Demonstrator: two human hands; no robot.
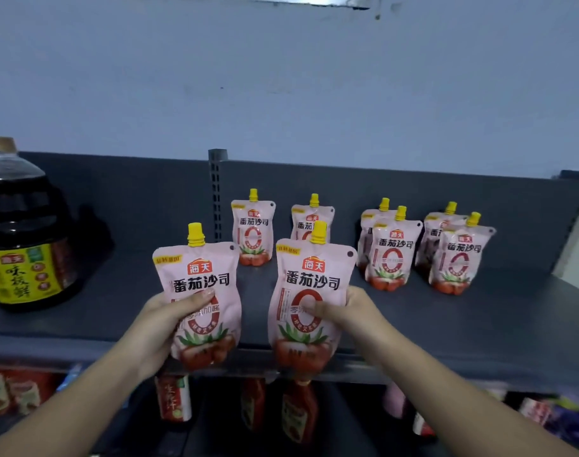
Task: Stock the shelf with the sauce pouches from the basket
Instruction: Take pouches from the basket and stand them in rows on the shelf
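1. Where the dark grey shelf (479, 331) runs across the middle of the frame, a big dark sauce jug (21, 232) with a yellow label stands at its far left edge, well apart from everything else on that level.
2. Left of centre, the left hand (164, 321) holds the left pouch (200, 298) upright, fingers wrapped behind it and the thumb pressed across its pink front; its base hangs in front of the shelf's front lip.
3. Just right of it, near but not touching, the right pouch (309, 291) is clamped the same way by the right hand (351, 311), thumb on the front, fingers closed round the right edge. Both carry yellow caps on top.
4. Behind these, in the centre of the frame, two single pouches (253, 229) stand upright near the back panel, the right one partly hidden by the held pouch.
5. Further right, a front pouch (392, 255) overlaps one behind it.
6. At the right of the frame, another front pouch (459, 262) stands likewise before a second.
7. Along the bottom of the frame, a lower level holds red bottles (172, 397), blurred and dim.
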